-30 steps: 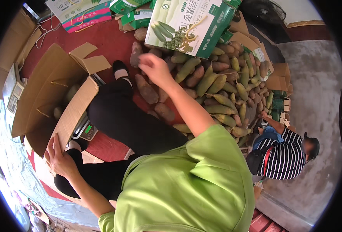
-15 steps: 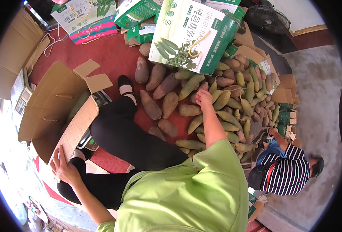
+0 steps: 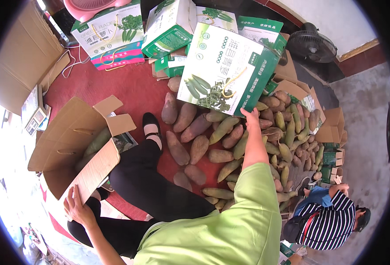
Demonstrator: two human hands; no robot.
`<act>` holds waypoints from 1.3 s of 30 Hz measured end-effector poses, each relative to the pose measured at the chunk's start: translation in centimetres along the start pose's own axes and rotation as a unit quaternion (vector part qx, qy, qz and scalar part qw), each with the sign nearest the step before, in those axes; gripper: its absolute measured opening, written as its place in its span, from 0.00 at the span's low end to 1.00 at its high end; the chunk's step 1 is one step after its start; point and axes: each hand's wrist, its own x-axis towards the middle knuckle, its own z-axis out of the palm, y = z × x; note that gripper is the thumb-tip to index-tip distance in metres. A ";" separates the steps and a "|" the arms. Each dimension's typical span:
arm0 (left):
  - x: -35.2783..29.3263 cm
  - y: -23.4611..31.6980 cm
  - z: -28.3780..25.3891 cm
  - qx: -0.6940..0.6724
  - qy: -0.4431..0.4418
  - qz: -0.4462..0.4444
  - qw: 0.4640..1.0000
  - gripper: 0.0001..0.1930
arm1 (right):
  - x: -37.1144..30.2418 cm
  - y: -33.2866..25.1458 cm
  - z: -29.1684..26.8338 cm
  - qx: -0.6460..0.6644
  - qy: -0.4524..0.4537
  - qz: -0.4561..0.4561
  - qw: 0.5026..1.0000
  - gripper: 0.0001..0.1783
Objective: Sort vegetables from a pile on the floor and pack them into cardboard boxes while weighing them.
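Note:
At the lower left, my left hand point(image 3: 78, 208) grips the edge of a raised flap on an open brown carton point(image 3: 64, 126). Long green radishes point(image 3: 98, 140) lie inside, partly hidden by the flap. My right hand point(image 3: 251, 119) is stretched out over the heap, fingers slightly apart and holding nothing I can see. Its fingertips are at the lower corner of a white-and-green gift box point(image 3: 221, 73) with a yellow cord handle; whether they press on it is unclear. Beneath that arm lie more green radishes point(image 3: 223, 129) and brownish-purple root vegetables point(image 3: 199, 149).
Other printed boxes point(image 3: 168, 39) stand at the back, near a pink basin point(image 3: 89, 6). A black fan point(image 3: 312, 44) is at the upper right. At the lower right, a person in a striped shirt point(image 3: 327, 224) bends beside the heap. My legs point(image 3: 155, 181) lie between carton and heap.
My right hand has moved from over the radishes up to the gift box's lower corner. My view has shifted, so the scene sits lower. My left hand stays on the flap.

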 end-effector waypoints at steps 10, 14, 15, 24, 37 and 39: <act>0.5 0.6 -0.5 -0.024 0.006 0.001 1.000 0.23 | -5.0 -5.1 -0.8 0.121 -0.032 -0.151 0.981 0.14; 0.6 0.9 -0.5 -0.037 0.000 -0.008 0.999 0.23 | -8.2 -10.3 -3.4 0.112 -0.099 -0.191 0.970 0.15; 0.5 0.8 -0.6 -0.036 0.001 -0.010 0.999 0.23 | -10.1 -12.1 -3.6 0.098 -0.123 -0.201 0.967 0.14; 0.6 0.8 -1.0 -0.027 -0.002 -0.012 1.000 0.22 | -17.6 -17.7 -7.1 -0.001 -0.133 -0.242 0.961 0.11; 0.3 0.5 -1.2 -0.017 -0.009 -0.015 1.000 0.23 | -11.1 -34.7 -4.8 0.002 -0.110 -0.351 0.930 0.16; 0.7 0.6 -0.5 -0.029 -0.010 -0.007 1.000 0.23 | -7.5 -39.1 -5.3 0.039 -0.086 -0.345 0.934 0.18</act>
